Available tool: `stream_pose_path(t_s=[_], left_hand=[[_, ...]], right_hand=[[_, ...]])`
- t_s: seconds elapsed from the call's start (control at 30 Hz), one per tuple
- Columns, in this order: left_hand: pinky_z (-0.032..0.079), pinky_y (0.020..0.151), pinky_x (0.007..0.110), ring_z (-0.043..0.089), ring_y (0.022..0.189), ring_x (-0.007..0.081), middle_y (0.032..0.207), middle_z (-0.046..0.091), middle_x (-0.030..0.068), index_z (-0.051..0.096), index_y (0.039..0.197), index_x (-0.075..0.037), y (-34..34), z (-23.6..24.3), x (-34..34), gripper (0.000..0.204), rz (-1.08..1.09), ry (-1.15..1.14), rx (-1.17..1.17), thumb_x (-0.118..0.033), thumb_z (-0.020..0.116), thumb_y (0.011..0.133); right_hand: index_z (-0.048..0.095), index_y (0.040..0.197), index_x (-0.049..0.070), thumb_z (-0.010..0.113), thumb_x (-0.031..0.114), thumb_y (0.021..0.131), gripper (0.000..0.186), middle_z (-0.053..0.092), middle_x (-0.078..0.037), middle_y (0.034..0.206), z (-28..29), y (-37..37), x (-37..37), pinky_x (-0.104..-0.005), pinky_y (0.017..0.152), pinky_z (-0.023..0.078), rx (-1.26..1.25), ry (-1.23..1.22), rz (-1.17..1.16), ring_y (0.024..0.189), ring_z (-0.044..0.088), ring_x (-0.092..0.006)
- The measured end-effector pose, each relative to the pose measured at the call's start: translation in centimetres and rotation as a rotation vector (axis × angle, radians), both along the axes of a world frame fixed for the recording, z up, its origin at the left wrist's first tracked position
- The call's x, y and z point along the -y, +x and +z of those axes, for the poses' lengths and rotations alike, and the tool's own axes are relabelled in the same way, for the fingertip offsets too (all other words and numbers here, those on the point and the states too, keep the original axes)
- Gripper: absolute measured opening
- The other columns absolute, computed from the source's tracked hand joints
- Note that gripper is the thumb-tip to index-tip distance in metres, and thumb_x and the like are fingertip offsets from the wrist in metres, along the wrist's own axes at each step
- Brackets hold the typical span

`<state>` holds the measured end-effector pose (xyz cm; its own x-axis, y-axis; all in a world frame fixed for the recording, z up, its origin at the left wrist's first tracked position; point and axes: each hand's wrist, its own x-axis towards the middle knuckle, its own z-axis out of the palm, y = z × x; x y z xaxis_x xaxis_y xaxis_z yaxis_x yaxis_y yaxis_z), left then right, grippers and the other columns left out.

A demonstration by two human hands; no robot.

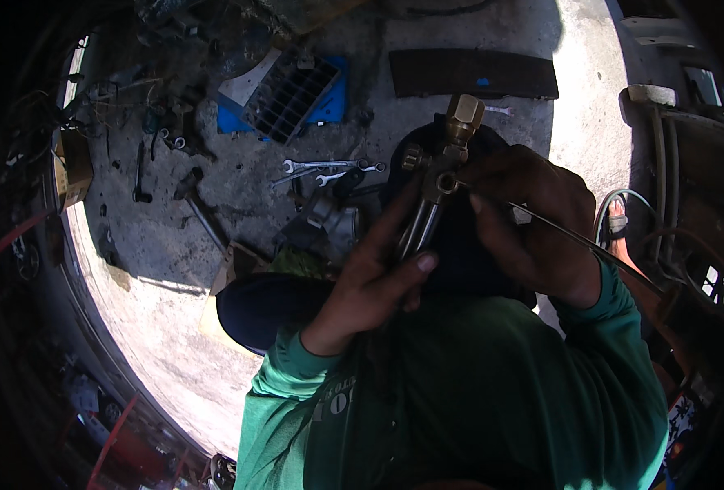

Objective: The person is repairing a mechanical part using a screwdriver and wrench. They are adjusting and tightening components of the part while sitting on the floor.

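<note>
The concrete floor (243, 167) carries wrenches (319, 164), a hammer (203, 216), a dark panel (452, 72).

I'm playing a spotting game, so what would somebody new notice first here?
Probably the shiny brass fitting in the middle, its tubes gripped by the left hand. Beside it, the right hand holds a thin rod. Then the black compartment tray over something blue, on the floor farther up.

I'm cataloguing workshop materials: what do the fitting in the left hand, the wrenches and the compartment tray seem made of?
Fitting in the left hand: probably brass, softly shiny, going by its yellowish colour; its silvery, glinting tubes may be steel. Wrenches: likely polished or chromed steel, given their silvery glints. Compartment tray: dark and dull, perhaps plastic, though shade leaves that open.
</note>
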<state>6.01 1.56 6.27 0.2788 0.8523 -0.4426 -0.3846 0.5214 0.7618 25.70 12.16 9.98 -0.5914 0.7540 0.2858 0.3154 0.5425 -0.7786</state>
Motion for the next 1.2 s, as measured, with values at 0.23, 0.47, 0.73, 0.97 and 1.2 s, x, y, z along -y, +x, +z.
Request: stream_pose_path(t_s=[0.23, 0.47, 0.73, 0.97, 1.2], left_hand=[[0.05, 0.053, 0.023, 0.055, 0.06, 0.0065, 0.12, 0.063, 0.0107, 0.017, 0.164, -0.013, -0.1, 0.1, -0.3, 0.08, -0.021, -0.013, -0.025, -0.003, 0.059, 0.096], [0.05, 0.053, 0.023, 0.055, 0.06, 0.0066, 0.134, 0.058, 0.0141, 0.017, 0.164, -0.013, -0.3, 0.0, -0.3, 0.08, -0.017, -0.024, -0.006, -0.002, 0.059, 0.096], [0.048, 0.052, 0.023, 0.055, 0.058, 0.0068, 0.12, 0.063, 0.0122, 0.017, 0.164, -0.012, -0.4, -0.3, 0.1, 0.08, 0.008, -0.01, -0.007, -0.004, 0.06, 0.096], [0.048, 0.052, 0.023, 0.055, 0.057, 0.0068, 0.104, 0.065, 0.0081, 0.017, 0.164, -0.013, -0.5, 0.1, -0.2, 0.08, 0.003, -0.017, -0.019, -0.004, 0.06, 0.096], [0.049, 0.052, 0.023, 0.054, 0.057, 0.0068, 0.107, 0.064, 0.0082, 0.017, 0.164, -0.014, -0.6, -0.1, -0.4, 0.08, -0.011, -0.014, -0.024, -0.004, 0.06, 0.096]], right_hand=[[0.066, 0.101, 0.0, 0.069, -0.007, 0.085, 0.018, 0.073, -0.016, 0.098, -0.3, 0.1, -0.7, -0.0314, 0.066, 0.055, 0.008, -0.001, 0.007, 0.078, 0.072, -0.0229], [0.068, 0.101, -0.001, 0.068, -0.008, 0.085, 0.018, 0.073, -0.015, 0.099, -0.3, -0.2, -1.1, -0.0326, 0.07, 0.055, 0.002, -0.099, -0.006, 0.082, 0.072, -0.0227], [0.062, 0.099, 0.0, 0.068, -0.009, 0.084, 0.019, 0.073, -0.018, 0.099, 0.3, -0.6, -0.8, -0.0336, 0.069, 0.056, 0.046, -0.051, 0.028, 0.083, 0.073, -0.0255], [0.06, 0.096, 0.0, 0.067, -0.009, 0.085, 0.016, 0.073, -0.018, 0.098, -0.2, -0.6, -1.1, -0.033, 0.069, 0.056, 0.003, -0.05, 0.047, 0.083, 0.073, -0.0256], [0.069, 0.098, -0.003, 0.067, -0.01, 0.085, 0.015, 0.073, -0.015, 0.097, -0.3, -0.5, -1.6, -0.0346, 0.079, 0.054, -0.061, -0.268, 0.022, 0.09, 0.071, -0.0234]])
